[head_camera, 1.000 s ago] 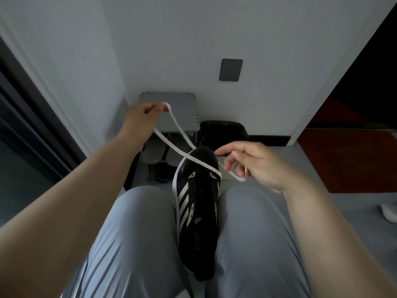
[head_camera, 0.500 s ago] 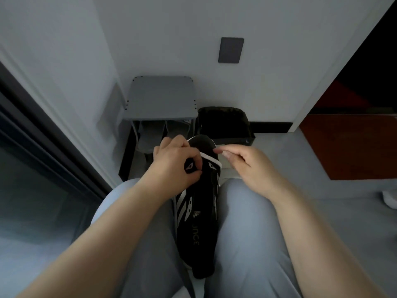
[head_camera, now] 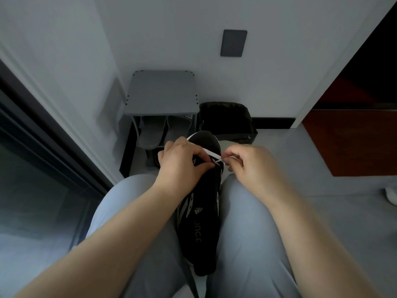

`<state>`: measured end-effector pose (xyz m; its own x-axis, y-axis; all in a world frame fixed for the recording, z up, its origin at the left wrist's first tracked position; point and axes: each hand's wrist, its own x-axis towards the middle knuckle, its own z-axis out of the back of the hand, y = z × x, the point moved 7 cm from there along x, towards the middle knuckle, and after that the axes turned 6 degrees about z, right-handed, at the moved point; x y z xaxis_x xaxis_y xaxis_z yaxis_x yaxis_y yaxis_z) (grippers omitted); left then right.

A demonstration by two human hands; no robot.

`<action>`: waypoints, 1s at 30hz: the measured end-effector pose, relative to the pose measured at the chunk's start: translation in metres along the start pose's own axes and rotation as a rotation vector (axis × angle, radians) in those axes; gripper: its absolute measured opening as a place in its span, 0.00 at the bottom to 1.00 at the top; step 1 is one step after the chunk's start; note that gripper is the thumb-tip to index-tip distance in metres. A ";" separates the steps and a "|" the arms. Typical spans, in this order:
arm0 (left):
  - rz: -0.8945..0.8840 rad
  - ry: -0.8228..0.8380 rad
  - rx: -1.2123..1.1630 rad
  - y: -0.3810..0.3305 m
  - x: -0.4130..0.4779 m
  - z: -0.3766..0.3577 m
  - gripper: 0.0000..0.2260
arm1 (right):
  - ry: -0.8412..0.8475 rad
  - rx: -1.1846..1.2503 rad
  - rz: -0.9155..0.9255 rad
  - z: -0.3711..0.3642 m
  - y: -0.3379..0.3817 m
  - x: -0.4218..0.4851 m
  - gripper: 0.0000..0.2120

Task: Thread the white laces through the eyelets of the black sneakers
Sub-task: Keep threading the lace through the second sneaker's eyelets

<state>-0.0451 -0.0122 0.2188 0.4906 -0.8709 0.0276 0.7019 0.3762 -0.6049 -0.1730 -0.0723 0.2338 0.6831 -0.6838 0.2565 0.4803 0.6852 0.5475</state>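
Head view: black white-striped sneaker (head_camera: 202, 229) lies toe-far between grey-trousered thighs (head_camera: 133, 211); left hand (head_camera: 182, 162) grips its upper, right hand (head_camera: 249, 164) pinches flat white lace (head_camera: 211, 154) just right of it.

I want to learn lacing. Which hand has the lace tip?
The right hand pinches the lace tip beside the sneaker. The left hand curls over the sneaker's top instead.
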 end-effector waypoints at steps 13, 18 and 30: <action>0.111 0.037 -0.160 0.006 -0.001 -0.004 0.06 | 0.034 0.009 -0.048 -0.003 0.003 0.004 0.05; 0.113 0.028 -0.181 0.006 -0.003 -0.004 0.07 | 0.063 0.132 -0.158 -0.007 -0.007 0.005 0.11; 0.129 0.047 -0.170 0.008 -0.003 -0.007 0.03 | 0.055 0.033 -0.172 -0.008 -0.004 0.005 0.10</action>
<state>-0.0444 -0.0093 0.2086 0.5436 -0.8341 -0.0934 0.5352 0.4302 -0.7269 -0.1677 -0.0766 0.2265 0.6221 -0.7747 0.1129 0.5750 0.5500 0.6057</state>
